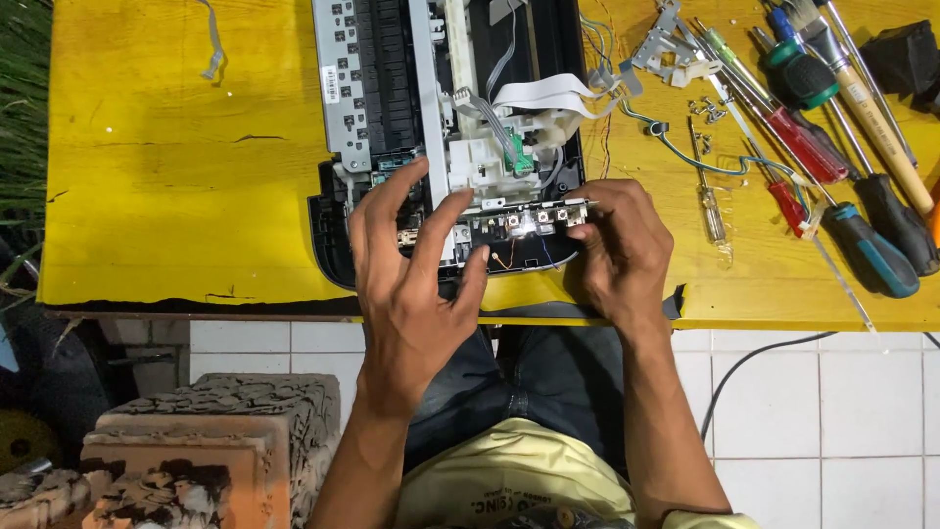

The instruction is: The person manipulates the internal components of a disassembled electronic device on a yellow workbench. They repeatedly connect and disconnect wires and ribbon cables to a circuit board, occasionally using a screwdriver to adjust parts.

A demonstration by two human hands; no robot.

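Two bare hands work at the near edge of an opened black plastic printer chassis [338, 230], which lies on a yellow painted wooden tabletop [166, 167] with its front lip reaching almost to the table's edge. A narrow strip-shaped circuit board with small square push buttons [534, 217] runs along that front lip, lifted slightly and held between the hands. The left hand [411, 284] is spread open, its fingers fanned over the chassis; the index finger and thumb touch the strip's left end near a grey metal rail [431, 108], but whether they pinch it cannot be told. The right hand [617, 250] is curled, with its fingertips closed on the strip's right end. The hands are apart, one at each end of the board. Just behind the board sit white plastic mechanism parts [480, 162] and a small green component [522, 157], with a flat white ribbon cable [543, 93] looping over them. To the right of the chassis lie loose thin wires [676, 147], a few small screws [703, 108] and a bent metal bracket [661, 44]. Further right, well apart from the hands, a row of screwdrivers with red, green, black-and-teal and wooden handles [832, 137] rests on the tabletop. Below the table are white floor tiles [832, 411] and the person's dark jeans [548, 382].
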